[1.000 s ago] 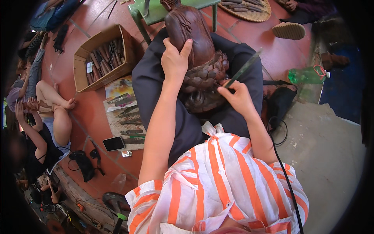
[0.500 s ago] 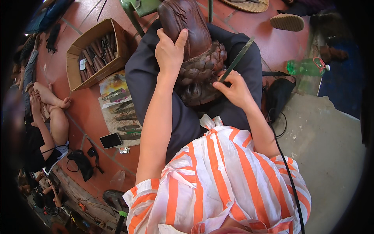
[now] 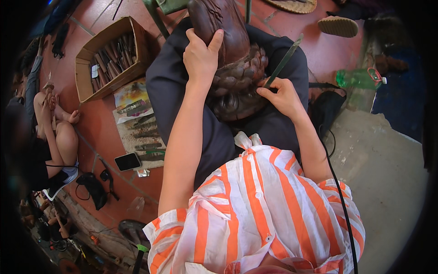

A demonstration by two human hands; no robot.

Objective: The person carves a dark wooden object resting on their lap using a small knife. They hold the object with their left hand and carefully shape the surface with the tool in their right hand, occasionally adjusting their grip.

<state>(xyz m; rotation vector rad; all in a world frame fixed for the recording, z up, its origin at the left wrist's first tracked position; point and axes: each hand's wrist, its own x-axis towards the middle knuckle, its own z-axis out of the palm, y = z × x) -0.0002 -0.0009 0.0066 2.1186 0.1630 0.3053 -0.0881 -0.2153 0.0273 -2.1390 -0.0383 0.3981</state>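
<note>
A dark brown wooden carving (image 3: 235, 82) rests across my lap, its upper part smooth with carved folds and its lower part covered in rounded, overlapping lobes. My left hand (image 3: 200, 57) grips the smooth upper part, thumb spread over its surface. Pinched in my right hand (image 3: 282, 94) is a long, thin flat file (image 3: 286, 58), tilted with its far end pointing up and to the right. The near end of the file lies at the carving's lobed right side, and my fingers partly hide where it meets the wood.
A cardboard box (image 3: 84, 86) of wooden-handled tools stands on the tiles at left. Beside my left leg, several flat tools (image 3: 148, 133) lie on a cloth near a phone (image 3: 128, 161). A green bottle (image 3: 353, 78) lies at right. Another person's bare legs (image 3: 66, 141) are at far left.
My right hand and the file have shifted slightly right and up along the carving's lobed side. My left hand keeps its grip. The whole view has moved a little.
</note>
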